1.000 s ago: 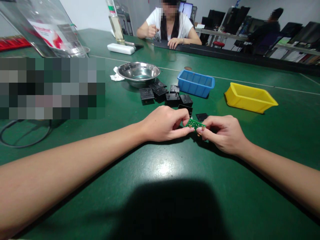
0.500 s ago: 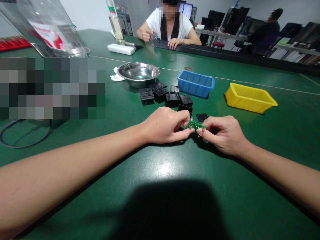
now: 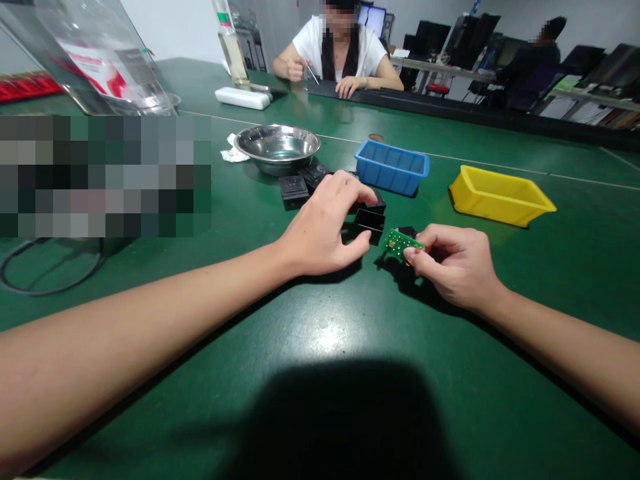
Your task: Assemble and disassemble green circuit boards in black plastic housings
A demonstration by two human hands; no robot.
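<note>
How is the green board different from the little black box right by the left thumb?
The green board has pale dots on it; the black box is plain dark.
The green board is thin and flat, while the black box has raised sides.
The green board is pinched in the right hand; the black box sits on the table near the open left hand.
Both look smaller than a hand.

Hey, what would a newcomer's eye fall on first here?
Probably the bright yellow plastic bin, right of the blue bin on the green table. Closer, the right hand pinches a small green circuit board, and the open left hand is beside a black plastic case. Beyond them sits a shiny metal bowl.
</note>
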